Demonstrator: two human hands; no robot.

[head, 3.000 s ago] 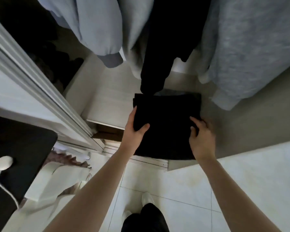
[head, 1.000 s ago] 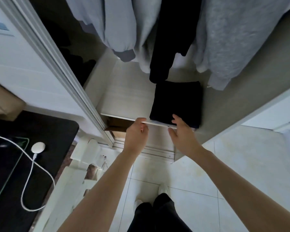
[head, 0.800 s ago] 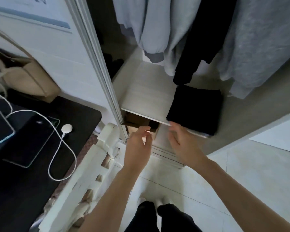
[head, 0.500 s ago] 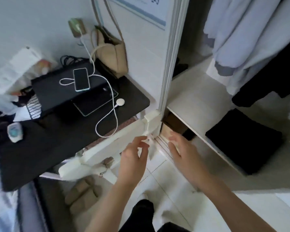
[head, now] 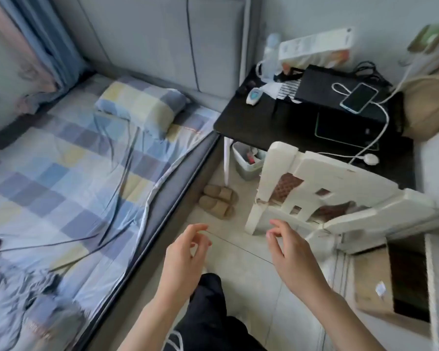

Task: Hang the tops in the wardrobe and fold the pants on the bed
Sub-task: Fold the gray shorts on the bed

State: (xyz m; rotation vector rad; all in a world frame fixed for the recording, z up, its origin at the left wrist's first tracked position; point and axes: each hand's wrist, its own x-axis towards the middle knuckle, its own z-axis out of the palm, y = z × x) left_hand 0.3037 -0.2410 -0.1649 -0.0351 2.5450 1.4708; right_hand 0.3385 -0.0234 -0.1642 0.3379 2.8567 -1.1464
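Note:
The bed [head: 69, 178] with a checked blue, yellow and grey sheet fills the left side. Crumpled grey and dark clothes [head: 18, 295] lie on its near left corner, blurred. A checked pillow [head: 140, 105] rests at the head. My left hand [head: 185, 252] and my right hand [head: 289, 252] hover empty over the tiled floor between the bed and a white chair, fingers loosely curled. The wardrobe and the folded black pants are out of view.
A white chair [head: 322, 196] stands right of my hands. Behind it a black desk [head: 271, 125] carries a phone [head: 359, 97], cables and boxes. Beige slippers [head: 218, 200] and a small bin [head: 247, 160] sit on the floor by the bed. A cardboard box [head: 373, 282] lies at right.
My hands let go of the folded black pants on the wardrobe shelf and drew back. The view swung left from the wardrobe to the bed and desk.

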